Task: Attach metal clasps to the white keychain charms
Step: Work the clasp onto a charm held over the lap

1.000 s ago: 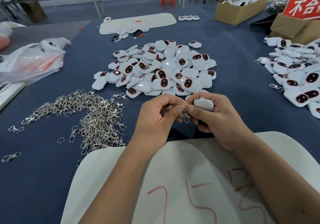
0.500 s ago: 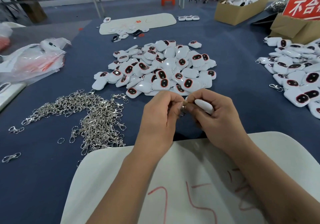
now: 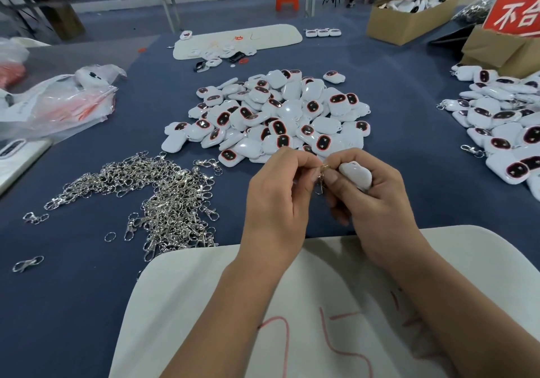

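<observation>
My right hand (image 3: 377,199) grips a white charm (image 3: 357,175), with its thumb at the charm's left end. My left hand (image 3: 277,196) pinches a metal clasp (image 3: 321,177) by its ring against that end; the clasp hangs down between both hands. A pile of white charms with dark oval windows (image 3: 271,117) lies just beyond my hands. A heap of loose silver clasps (image 3: 163,199) spreads over the blue cloth on the left.
More charms, some with clasps on them (image 3: 505,126), lie at the right. A white board with red marks (image 3: 292,313) sits under my forearms. Plastic bags (image 3: 55,103) lie far left; cardboard boxes (image 3: 409,18) and a red sign (image 3: 517,12) stand at the back right.
Both hands stayed in place and rose slightly; the charm has turned in my right hand and my fingers have worked the clasp's ring at its end.
</observation>
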